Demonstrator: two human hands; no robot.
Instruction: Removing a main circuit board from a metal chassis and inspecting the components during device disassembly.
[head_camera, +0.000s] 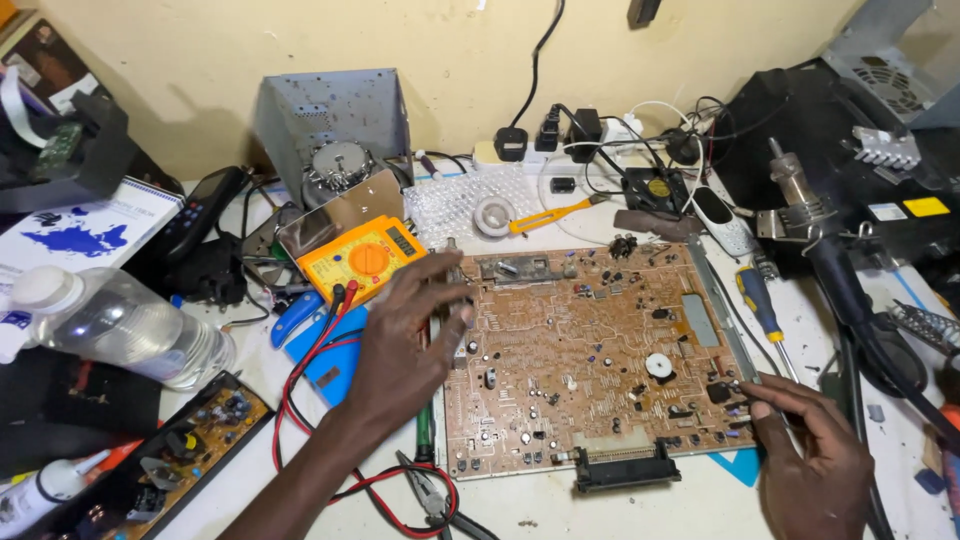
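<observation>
- Near the counter's (640, 510) front edge lies a large brown circuit board (590, 350), flat, solder side up, dotted with small parts, a black connector on its near edge.
- Left hand (405, 335) rests on the board's left edge, fingers (445, 275) curled around that edge.
- Right hand (815, 460) touches the board's near right corner, fingers pinched on the rim.
- Pliers (430, 495) and red leads (330, 340) lie just left of the board; a screwdriver (762, 305) lies to its right.
- Left of the board sits an orange multimeter (365, 258); a clear plastic bottle (110, 325) lies on its side at the counter's left edge.
- Farther back, a white power strip (560, 150) with black plugs lines the wall.
</observation>
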